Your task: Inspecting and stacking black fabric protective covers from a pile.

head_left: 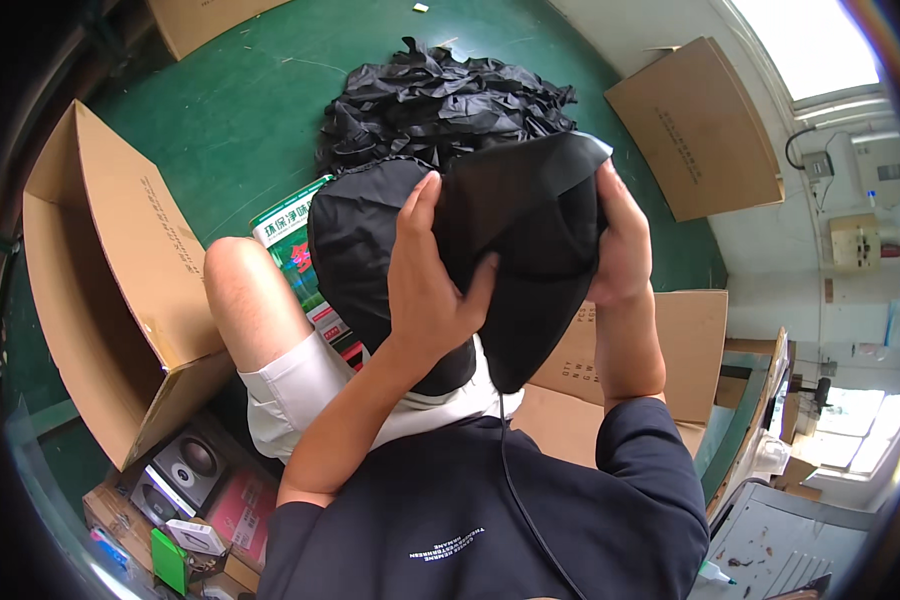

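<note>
Above my lap I hold a black fabric piece (540,270), curved like a cap or pouch, with a smooth glossy flap along its far edge; its exact kind I cannot tell. My left hand (425,285) grips its left side, the thumb lying across the front and the fingers pointing up. My right hand (622,240) is wrapped round the right edge, its fingertips partly hidden. Behind my left hand, a rounded black fabric piece (355,240) with a gathered edge rests over my lap. A heap of crumpled black fabric pieces (440,105) lies on the floor beyond.
A printed green and white box (305,240) stands by my left knee. Open cardboard boxes stand at left (115,230) and near right (660,340); another carton (695,130) leans at the right wall. Lower left, a speaker (192,465) sits among small items. A thin black cord (515,480) crosses my shirt.
</note>
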Demonstrator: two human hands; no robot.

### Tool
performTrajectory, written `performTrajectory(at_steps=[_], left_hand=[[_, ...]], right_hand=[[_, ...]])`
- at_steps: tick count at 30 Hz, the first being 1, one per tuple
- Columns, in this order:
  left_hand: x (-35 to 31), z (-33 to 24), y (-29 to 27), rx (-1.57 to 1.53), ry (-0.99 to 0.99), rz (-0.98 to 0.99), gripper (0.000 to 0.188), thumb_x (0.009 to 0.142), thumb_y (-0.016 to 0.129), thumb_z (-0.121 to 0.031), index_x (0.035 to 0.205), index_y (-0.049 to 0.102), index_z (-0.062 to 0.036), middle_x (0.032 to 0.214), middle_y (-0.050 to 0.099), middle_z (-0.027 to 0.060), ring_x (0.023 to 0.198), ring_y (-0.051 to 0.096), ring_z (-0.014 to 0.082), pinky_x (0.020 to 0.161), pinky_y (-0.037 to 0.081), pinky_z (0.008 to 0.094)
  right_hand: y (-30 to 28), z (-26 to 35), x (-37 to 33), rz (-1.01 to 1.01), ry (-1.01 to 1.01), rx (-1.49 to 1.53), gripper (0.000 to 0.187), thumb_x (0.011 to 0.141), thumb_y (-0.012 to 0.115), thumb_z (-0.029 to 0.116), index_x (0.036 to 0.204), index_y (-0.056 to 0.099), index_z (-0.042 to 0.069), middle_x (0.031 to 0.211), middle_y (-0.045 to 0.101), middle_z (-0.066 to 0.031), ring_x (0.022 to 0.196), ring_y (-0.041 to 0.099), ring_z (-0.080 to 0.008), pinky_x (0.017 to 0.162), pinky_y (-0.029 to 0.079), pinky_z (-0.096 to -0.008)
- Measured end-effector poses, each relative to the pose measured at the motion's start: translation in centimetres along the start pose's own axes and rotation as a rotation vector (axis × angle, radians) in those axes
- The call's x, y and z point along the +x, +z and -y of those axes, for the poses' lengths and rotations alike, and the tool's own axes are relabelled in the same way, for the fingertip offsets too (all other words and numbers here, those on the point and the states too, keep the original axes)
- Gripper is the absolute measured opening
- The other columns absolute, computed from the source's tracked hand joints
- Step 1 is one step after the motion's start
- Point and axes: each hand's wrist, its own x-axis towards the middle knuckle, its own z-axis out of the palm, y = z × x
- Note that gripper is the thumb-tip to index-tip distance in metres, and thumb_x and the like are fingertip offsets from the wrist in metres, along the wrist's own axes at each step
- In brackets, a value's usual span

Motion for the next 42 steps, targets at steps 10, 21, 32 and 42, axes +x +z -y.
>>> performTrajectory(at_steps=[10, 21, 32, 42], left_hand=[[1.2, 2.4, -10.7, -1.111, -0.706, 0.252, 0.031, 0.093, 0.053, -0.006, 0.12, 0.06, 0.0079, 0.113, 0.069, 0.0132, 0.102, 0.067, 0.0179, 0.095, 0.049, 0.0278], [-0.4, 3.4, -13.7, -1.449, -0.661, 0.345, 0.037, 0.087, 0.055, -0.005, 0.121, 0.059, 0.0082, 0.114, 0.068, 0.0196, 0.103, 0.068, 0.0271, 0.094, 0.053, 0.0387], [-3.2, 6.3, -15.4, -0.926, -0.97, 0.172, 0.027, 0.102, 0.053, -0.024, 0.108, 0.066, -0.0005, 0.096, 0.072, 0.0042, 0.087, 0.067, 0.0115, 0.078, 0.053, 0.0241], [-1.1, 5.5, -13.9, -1.277, -0.649, 0.196, 0.051, 0.093, 0.067, -0.023, 0.131, 0.051, 0.0063, 0.132, 0.059, 0.0175, 0.121, 0.058, 0.026, 0.11, 0.042, 0.0423]], right_hand=[[-1.8, -0.3, -0.3, -0.166, 0.041, -0.288, 0.028, 0.102, 0.053, 0.021, 0.113, 0.062, -0.002, 0.105, 0.069, -0.0139, 0.088, 0.07, -0.019, 0.075, 0.058, -0.0306], [-6.5, -4.4, -2.3, 0.42, 0.078, 0.378, 0.066, 0.104, 0.038, 0.041, 0.133, 0.043, -0.018, 0.129, 0.055, -0.0333, 0.116, 0.06, -0.0443, 0.105, 0.043, -0.0548], [-13.3, -6.0, -3.1, 0.351, -0.064, 0.316, 0.052, 0.081, 0.068, 0.015, 0.125, 0.056, -0.01, 0.123, 0.061, -0.0288, 0.112, 0.063, -0.04, 0.101, 0.048, -0.0509], [-9.9, -8.0, 0.7, 0.423, -0.093, 0.451, 0.061, 0.087, 0.058, 0.021, 0.137, 0.044, -0.011, 0.134, 0.055, -0.026, 0.122, 0.056, -0.0379, 0.108, 0.04, -0.0505]])
